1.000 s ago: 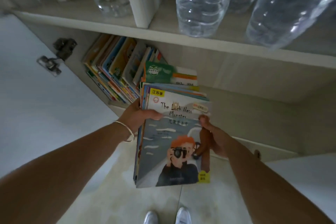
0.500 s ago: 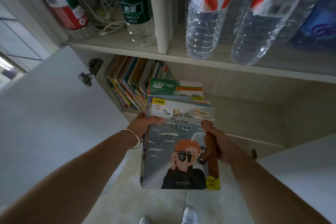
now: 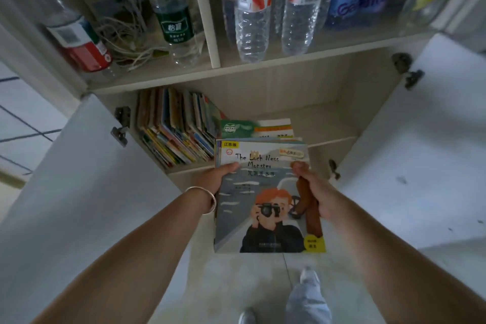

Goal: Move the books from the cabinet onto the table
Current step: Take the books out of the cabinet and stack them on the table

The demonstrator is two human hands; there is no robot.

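Observation:
I hold a stack of thin picture books [image 3: 265, 200] in front of the cabinet, with "The Loch Ness Monster" on top. My left hand [image 3: 215, 179] grips the stack's left edge, thumb on the cover. My right hand [image 3: 313, 192] grips the right edge, thumb on top. More books [image 3: 173, 129] stand leaning in a row at the left of the lower cabinet shelf [image 3: 328, 126]. A green and white book [image 3: 259, 127] lies flat on that shelf just beyond the stack. No table is in view.
Both white cabinet doors stand open, the left door [image 3: 65, 192] and the right door [image 3: 420, 152]. The upper shelf holds several water bottles [image 3: 249, 8], a tangle of white cables [image 3: 123, 39] and a blue package [image 3: 360, 0]. My feet [image 3: 305, 302] stand on pale floor tiles.
I have drawn the book stack back from the cabinet and straightened up. The view has pulled away, so more of the upper shelf and both doors show.

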